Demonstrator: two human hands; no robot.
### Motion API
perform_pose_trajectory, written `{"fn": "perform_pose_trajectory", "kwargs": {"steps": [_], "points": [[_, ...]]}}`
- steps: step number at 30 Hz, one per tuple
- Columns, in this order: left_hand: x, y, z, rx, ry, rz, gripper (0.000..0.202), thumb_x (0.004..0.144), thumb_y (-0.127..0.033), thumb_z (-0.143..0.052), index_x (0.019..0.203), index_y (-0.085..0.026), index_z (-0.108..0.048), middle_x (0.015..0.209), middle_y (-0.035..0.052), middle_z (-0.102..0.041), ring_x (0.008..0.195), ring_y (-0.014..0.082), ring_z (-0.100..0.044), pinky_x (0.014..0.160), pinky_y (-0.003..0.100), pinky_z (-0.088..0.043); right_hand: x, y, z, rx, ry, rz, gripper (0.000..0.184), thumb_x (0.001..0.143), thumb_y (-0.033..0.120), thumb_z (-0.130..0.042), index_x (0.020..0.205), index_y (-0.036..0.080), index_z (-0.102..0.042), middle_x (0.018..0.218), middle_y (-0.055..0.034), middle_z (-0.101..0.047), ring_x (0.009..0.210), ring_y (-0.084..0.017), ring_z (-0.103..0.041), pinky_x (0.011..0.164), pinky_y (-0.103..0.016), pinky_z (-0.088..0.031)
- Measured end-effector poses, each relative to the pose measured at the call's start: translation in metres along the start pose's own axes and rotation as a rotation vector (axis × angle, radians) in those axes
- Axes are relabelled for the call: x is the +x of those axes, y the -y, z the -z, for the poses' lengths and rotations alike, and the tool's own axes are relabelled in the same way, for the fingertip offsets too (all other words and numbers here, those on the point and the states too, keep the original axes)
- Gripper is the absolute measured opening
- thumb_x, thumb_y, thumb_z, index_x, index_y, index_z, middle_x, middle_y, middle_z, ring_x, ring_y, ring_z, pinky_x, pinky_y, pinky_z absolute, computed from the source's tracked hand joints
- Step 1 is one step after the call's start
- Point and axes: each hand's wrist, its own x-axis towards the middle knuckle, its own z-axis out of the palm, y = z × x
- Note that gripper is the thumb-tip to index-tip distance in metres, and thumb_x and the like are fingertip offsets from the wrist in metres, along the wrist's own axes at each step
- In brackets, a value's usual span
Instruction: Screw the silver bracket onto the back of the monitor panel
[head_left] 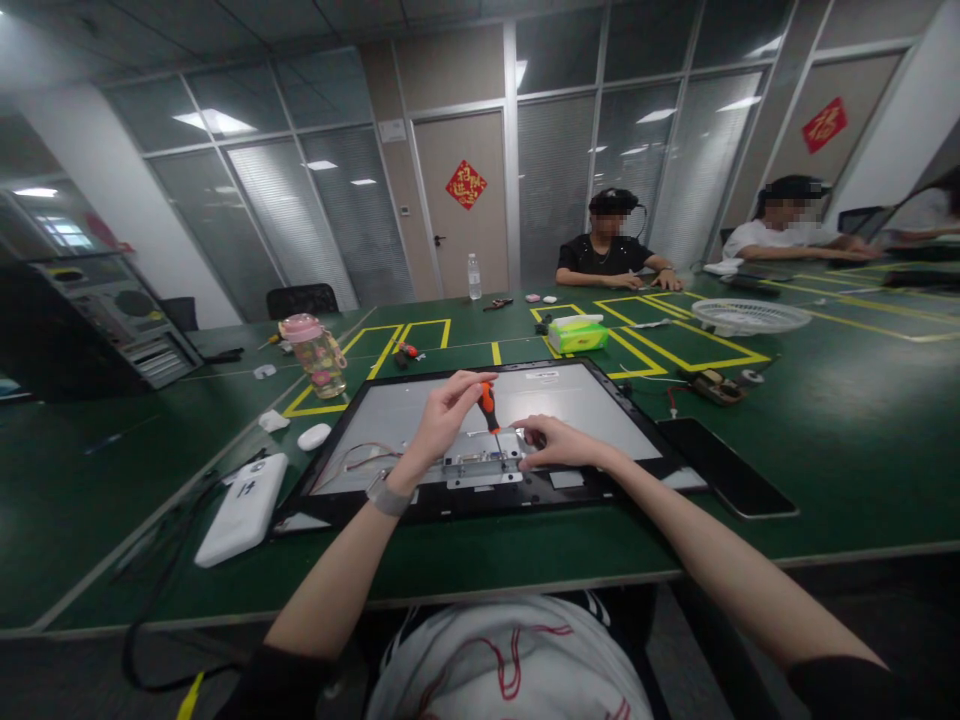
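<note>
My left hand (450,412) is closed on a screwdriver (488,405) with an orange and black handle, held nearly upright. Its shaft points down into a metal bracket (480,462) that carries a small circuit board with ports. The exact spot where the tip meets it is too small to make out. At the bracket's right end, my right hand (559,442) has thumb and index finger on either side of its edge, the other fingers curled. Under both hands a flat display panel (570,395) with a black frame lies back side up. Thin wires (367,455) run across its left part.
A white power bank-like block (244,510), a white case (313,436) and a pink-lidged bottle (315,355) stand left. A black phone (727,465) lies right, near a small motor assembly (720,385). Behind are a tissue pack (577,333) and a white fan grille (750,316). Co-workers sit across.
</note>
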Motion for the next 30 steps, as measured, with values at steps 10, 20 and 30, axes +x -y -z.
{"fn": "perform_pose_trajectory", "kwargs": {"steps": [10, 20, 30], "points": [[-0.003, -0.006, -0.007, 0.079, -0.054, -0.017, 0.022, 0.082, -0.033, -0.065, 0.096, -0.019, -0.072, 0.092, 0.0051, -0.065, 0.08, 0.0136, -0.061, 0.07, 0.024, -0.049, 0.0, 0.001, 0.001, 0.02, 0.009, -0.03, 0.072, 0.063, 0.041, -0.079, 0.127, 0.015, -0.058, 0.082, -0.0015, -0.057, 0.075, -0.018, -0.053, 0.069, -0.029, -0.043], [-0.002, 0.009, 0.001, -0.067, -0.077, 0.051, 0.03, 0.089, -0.035, -0.055, 0.108, -0.016, -0.068, 0.103, 0.0091, -0.068, 0.093, 0.0184, -0.065, 0.087, 0.031, -0.049, -0.001, 0.005, 0.003, 0.003, 0.019, -0.041, 0.072, 0.063, 0.043, -0.079, 0.127, 0.015, -0.058, 0.082, -0.0013, -0.056, 0.074, -0.017, -0.053, 0.067, -0.027, -0.042], [-0.003, 0.009, -0.002, 0.033, -0.168, -0.027, 0.022, 0.081, -0.034, -0.065, 0.094, -0.019, -0.073, 0.089, 0.0047, -0.064, 0.082, 0.0138, -0.061, 0.071, 0.024, -0.05, -0.003, 0.009, 0.004, 0.011, 0.016, -0.047, 0.069, 0.064, 0.04, -0.078, 0.125, 0.015, -0.059, 0.082, -0.0012, -0.056, 0.074, -0.017, -0.052, 0.067, -0.027, -0.042]]}}
